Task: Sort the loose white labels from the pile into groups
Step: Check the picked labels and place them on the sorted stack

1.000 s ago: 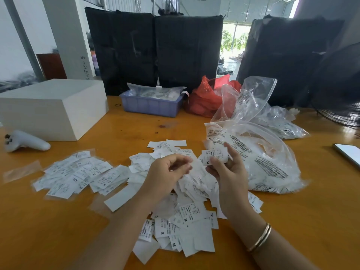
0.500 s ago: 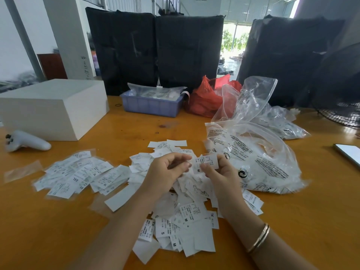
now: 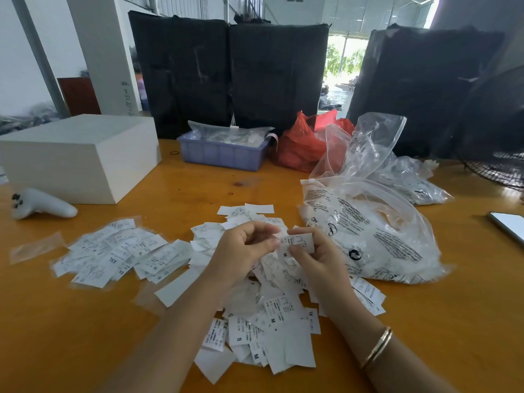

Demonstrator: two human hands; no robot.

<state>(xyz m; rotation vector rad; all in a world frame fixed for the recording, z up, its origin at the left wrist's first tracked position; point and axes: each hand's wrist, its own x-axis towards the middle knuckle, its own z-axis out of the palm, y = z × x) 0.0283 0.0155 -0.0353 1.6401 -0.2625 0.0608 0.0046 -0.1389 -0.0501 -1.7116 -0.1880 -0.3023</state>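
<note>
A loose pile of white labels (image 3: pixel 269 321) printed with size letters lies in the middle of the orange table (image 3: pixel 467 321). A second, flatter group of labels (image 3: pixel 119 251) spreads out to its left. Above the pile, my right hand (image 3: pixel 317 259) holds a small stack of labels (image 3: pixel 297 241) between thumb and fingers. My left hand (image 3: pixel 243 251) meets it from the left, its curled fingers and thumb pinching the stack's left edge.
A large clear printed bag (image 3: pixel 377 234) of labels lies right of the pile, with more bags behind it. A white box (image 3: pixel 82 157), a white controller (image 3: pixel 42 207), a blue crate (image 3: pixel 224 153), a red bag (image 3: pixel 303 143) and a phone (image 3: pixel 510 225) also sit on the table.
My right hand has brought the held labels down and leftward from in front of the clear bag. My left hand has closed in until both hands meet on the stack.
</note>
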